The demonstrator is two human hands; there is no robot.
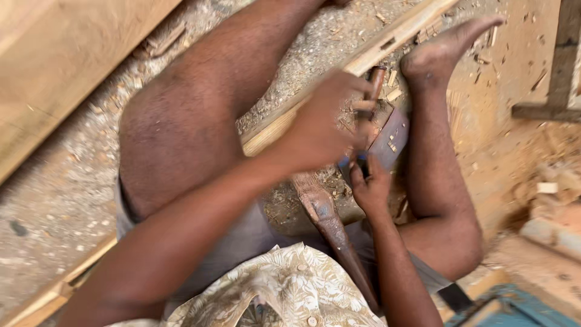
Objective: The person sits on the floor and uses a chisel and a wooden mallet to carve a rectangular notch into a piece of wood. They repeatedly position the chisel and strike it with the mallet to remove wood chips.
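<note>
The long pale wooden rail with a cut slot (369, 57) runs diagonally from the lower left edge up to the upper right, passing under the person's raised left thigh; its long axis points toward the upper right corner. Nothing printed or labelled shows anywhere near this rail.

Just below the rail's middle, the left hand (321, 124) is curled shut around a thin brown-handled chisel (370, 97), fingers pressed together on its shaft. The chisel stands roughly upright, slightly tilted, its top end toward the rail. Directly below that, the right hand (370, 184) has its fingers bent upward against the tool's lower part; blur hides whether they pinch it.

A dark worn wooden mallet-like handle (330, 227) lies between the 2 forearms, slanting down and right, away from the rail. Sawdust and wood chips (321, 42) cover the ground on both sides of the rail. A bare foot (445, 51) rests right of the rail's upper end.
</note>
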